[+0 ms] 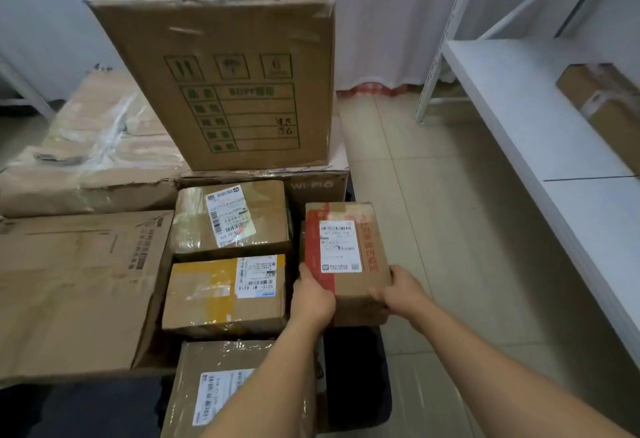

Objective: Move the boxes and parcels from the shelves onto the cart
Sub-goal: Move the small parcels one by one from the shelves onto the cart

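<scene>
A small brown parcel with red tape and a white label (346,250) is held at the right edge of the loaded cart. My left hand (313,295) grips its near left corner and my right hand (401,290) grips its near right corner. Beside it on the cart lie a taped parcel with a white label (232,219), a parcel with yellow tape (225,294) and another labelled parcel (239,389) under my left forearm. A tall carton with green print (225,67) stands on top at the back.
Large flat cartons (76,285) fill the cart's left side. The dark cart deck (356,378) shows at the near right. A white metal shelf (540,133) runs along the right, with one brown box (602,105) on it. Tiled floor lies between cart and shelf.
</scene>
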